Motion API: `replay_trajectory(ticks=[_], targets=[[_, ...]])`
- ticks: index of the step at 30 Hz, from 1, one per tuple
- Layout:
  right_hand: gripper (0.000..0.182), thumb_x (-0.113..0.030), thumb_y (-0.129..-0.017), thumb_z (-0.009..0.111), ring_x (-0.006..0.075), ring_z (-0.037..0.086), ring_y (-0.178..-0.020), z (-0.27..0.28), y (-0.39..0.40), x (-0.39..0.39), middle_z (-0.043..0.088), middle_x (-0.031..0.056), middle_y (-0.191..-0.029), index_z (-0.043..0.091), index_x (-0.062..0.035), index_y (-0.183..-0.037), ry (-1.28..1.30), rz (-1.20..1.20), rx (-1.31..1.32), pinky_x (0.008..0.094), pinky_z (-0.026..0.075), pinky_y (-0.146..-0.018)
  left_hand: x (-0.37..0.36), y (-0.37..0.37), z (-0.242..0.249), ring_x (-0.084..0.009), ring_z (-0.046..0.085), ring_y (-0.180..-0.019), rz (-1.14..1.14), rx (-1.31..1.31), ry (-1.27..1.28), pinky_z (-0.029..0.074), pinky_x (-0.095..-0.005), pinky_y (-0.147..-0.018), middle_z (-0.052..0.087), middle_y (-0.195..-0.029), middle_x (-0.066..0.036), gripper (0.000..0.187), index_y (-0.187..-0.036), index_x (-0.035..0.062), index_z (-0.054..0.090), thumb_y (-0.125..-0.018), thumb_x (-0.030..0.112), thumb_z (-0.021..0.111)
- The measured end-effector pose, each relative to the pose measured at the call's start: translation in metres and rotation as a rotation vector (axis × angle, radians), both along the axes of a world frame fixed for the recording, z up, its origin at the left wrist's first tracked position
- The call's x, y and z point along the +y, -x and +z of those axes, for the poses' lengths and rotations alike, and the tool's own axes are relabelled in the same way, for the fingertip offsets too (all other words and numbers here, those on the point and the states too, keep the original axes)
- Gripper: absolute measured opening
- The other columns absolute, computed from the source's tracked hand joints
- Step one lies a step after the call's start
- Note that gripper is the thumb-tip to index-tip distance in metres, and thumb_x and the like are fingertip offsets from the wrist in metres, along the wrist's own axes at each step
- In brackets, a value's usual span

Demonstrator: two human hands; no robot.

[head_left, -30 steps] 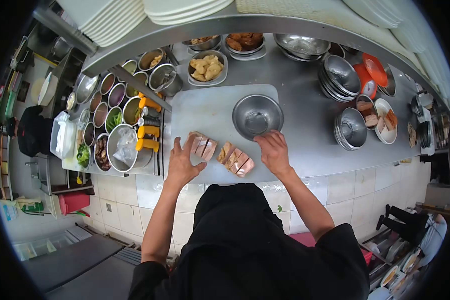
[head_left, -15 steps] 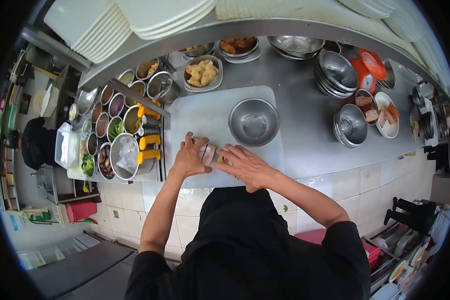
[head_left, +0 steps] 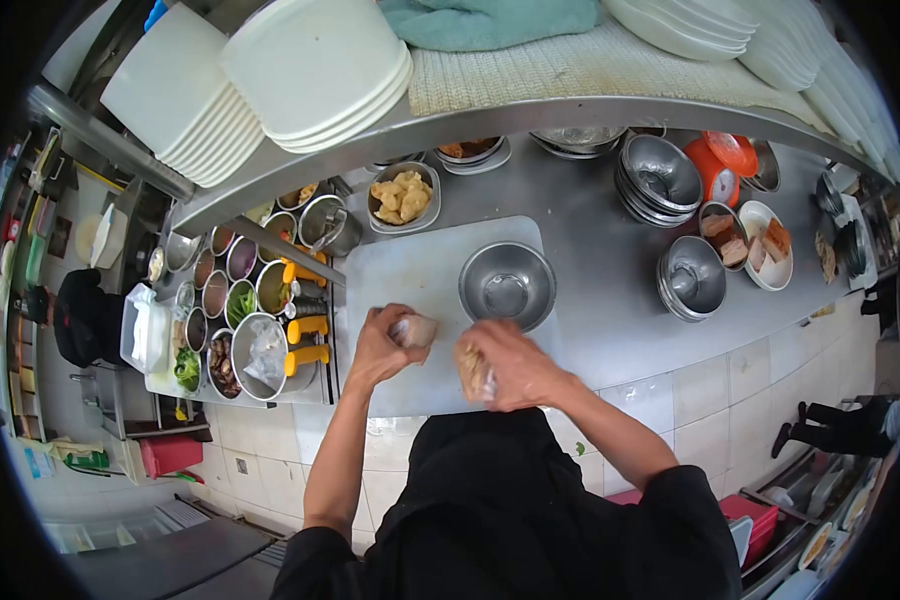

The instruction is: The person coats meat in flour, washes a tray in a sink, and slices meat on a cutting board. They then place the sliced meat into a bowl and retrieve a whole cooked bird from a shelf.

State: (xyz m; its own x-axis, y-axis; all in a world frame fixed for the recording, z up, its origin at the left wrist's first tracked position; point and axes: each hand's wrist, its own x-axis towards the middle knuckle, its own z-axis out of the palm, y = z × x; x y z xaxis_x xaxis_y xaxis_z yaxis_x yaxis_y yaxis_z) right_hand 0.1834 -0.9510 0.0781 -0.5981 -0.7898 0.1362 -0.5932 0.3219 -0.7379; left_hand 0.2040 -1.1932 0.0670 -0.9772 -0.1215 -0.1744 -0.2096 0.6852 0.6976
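From the head camera, looking down over the person's black top, both hands are working at the near edge of the grey cutting board [head_left: 415,265] lying on the steel bench [head_left: 610,260]. The left hand [head_left: 380,345] is closing its grip around a stack of pale sliced meat [head_left: 415,329], lifting it just off the board. The right hand [head_left: 510,365] is gripping a second bundle of browned slices [head_left: 473,372], fingers wrapped over it, just beside the left one at its three o'clock. An empty steel bowl [head_left: 507,284] is sitting on the board at twelve o'clock from the right hand, near but not touching. At nine o'clock from the left hand, round tubs of toppings [head_left: 232,300] are standing in a rack with orange squeeze bottles [head_left: 308,328]. Stacked steel bowls [head_left: 660,175] are resting at two o'clock, well apart. Overhead, white plates [head_left: 320,60] are piled on the shelf.
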Motion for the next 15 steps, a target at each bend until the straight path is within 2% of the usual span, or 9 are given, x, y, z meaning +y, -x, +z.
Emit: replay_trajectory(ticks=[1, 2, 4, 7, 9, 11, 13, 14, 15], targets=[[0.074, -0.009, -0.046, 0.073, 0.0355, 0.044, -0.107, 0.014, 0.004, 0.009, 0.048, 0.0143, -0.113, 0.045, -0.0033, -0.114, 0.053, -0.128, -0.003, 0.0389, 0.041, -0.09, 0.009, 0.003, 0.011, -0.0358, 0.051, -0.098, -0.065, 0.067, -0.023, 0.047, -0.0404, -0.083, 0.052, -0.105, -0.016, 0.051, -0.1, 0.0107, 0.059, -0.051, 0.02, 0.071], [0.074, -0.009, -0.046, 0.073, 0.0355, 0.044, -0.107, 0.021, 0.011, 0.017, 0.048, 0.0143, -0.113, 0.045, -0.0033, -0.114, 0.045, -0.121, -0.005, 0.0389, 0.041, -0.09, 0.02, 0.006, 0.023, -0.0358, 0.051, -0.098, -0.057, 0.065, -0.031, 0.047, -0.0404, -0.083, 0.052, -0.105, -0.016, 0.051, -0.1, 0.0107, 0.059, -0.051, 0.02, 0.071], [0.072, -0.009, -0.048, 0.071, 0.0353, 0.043, -0.107, 0.034, 0.033, 0.029, 0.047, 0.0144, -0.113, 0.045, -0.005, -0.115, 0.227, -0.325, 0.011, 0.0403, 0.039, -0.092, 0.043, 0.022, 0.047, -0.0357, 0.051, -0.099, -0.261, 0.15, 0.256, 0.046, -0.0405, -0.085, 0.051, -0.107, -0.016, 0.054, -0.105, 0.0102, 0.057, -0.053, 0.02, 0.069], [0.077, -0.01, -0.047, 0.072, 0.0354, 0.043, -0.109, 0.025, 0.057, 0.033, 0.047, 0.0139, -0.114, 0.044, -0.0051, -0.118, 0.143, -0.494, -0.004, 0.0402, 0.038, -0.094, 0.074, 0.046, 0.064, -0.0358, 0.05, -0.099, -0.43, 0.097, 0.451, 0.046, -0.04, -0.085, 0.05, -0.108, -0.017, 0.064, -0.114, 0.0077, 0.052, -0.054, 0.019, 0.068], [0.082, -0.01, -0.047, 0.072, 0.0346, 0.042, -0.113, -0.001, 0.069, 0.033, 0.044, 0.0143, -0.122, 0.042, -0.0059, -0.123, 0.087, -0.466, -0.055, 0.0391, 0.037, -0.097, 0.084, 0.061, 0.048, -0.0372, 0.049, -0.103, -0.453, 0.046, 0.488, 0.044, -0.0419, -0.089, 0.049, -0.114, -0.017, 0.071, -0.119, 0.0072, 0.049, -0.052, 0.018, 0.069], [0.085, -0.007, -0.048, 0.07, 0.0344, 0.039, -0.117, -0.031, 0.075, 0.031, 0.038, 0.0141, -0.131, 0.039, -0.0062, -0.128, 0.046, -0.445, 0.051, 0.0378, 0.033, -0.102, 0.08, 0.067, 0.029, -0.0387, 0.048, -0.107, -0.479, -0.015, 0.522, 0.042, -0.0438, -0.092, 0.047, -0.12, -0.017, 0.078, -0.124, 0.0066, 0.045, -0.051, 0.017, 0.07], [0.086, -0.005, -0.049, 0.068, 0.0345, 0.037, -0.12, -0.036, 0.072, 0.033, 0.035, 0.0146, -0.134, 0.038, -0.0068, -0.13, 0.049, -0.439, 0.039, 0.0372, 0.032, -0.104, 0.062, 0.068, 0.016, -0.0364, 0.049, -0.108, -0.393, 0.193, 0.084, 0.044, -0.0418, -0.089, 0.046, -0.123, -0.018, 0.082, -0.129, 0.0026, 0.04, -0.053, 0.011, 0.069], [0.088, -0.003, -0.05, 0.067, 0.0347, 0.035, -0.123, -0.039, 0.069, 0.033, 0.032, 0.0151, -0.137, 0.036, -0.0073, -0.132, 0.052, -0.438, 0.02, 0.0367, 0.03, -0.105, 0.056, 0.067, 0.009, -0.0364, 0.049, -0.108, -0.398, 0.186, 0.082, 0.044, -0.0418, -0.089, 0.046, -0.123, -0.018, 0.082, -0.129, 0.0026, 0.04, -0.053, 0.011, 0.069], [0.088, -0.003, -0.05, 0.067, 0.0347, 0.035, -0.123, -0.044, 0.068, 0.033, 0.032, 0.0151, -0.137, 0.036, -0.0073, -0.132, 0.049, -0.444, 0.009, 0.0367, 0.03, -0.105, 0.05, 0.063, 0.0, -0.0336, 0.049, -0.108, -0.304, 0.056, -0.156, 0.044, -0.0407, -0.088, 0.046, -0.123, -0.018, 0.08, -0.131, 0.0028, 0.038, -0.056, 0.01, 0.066]])
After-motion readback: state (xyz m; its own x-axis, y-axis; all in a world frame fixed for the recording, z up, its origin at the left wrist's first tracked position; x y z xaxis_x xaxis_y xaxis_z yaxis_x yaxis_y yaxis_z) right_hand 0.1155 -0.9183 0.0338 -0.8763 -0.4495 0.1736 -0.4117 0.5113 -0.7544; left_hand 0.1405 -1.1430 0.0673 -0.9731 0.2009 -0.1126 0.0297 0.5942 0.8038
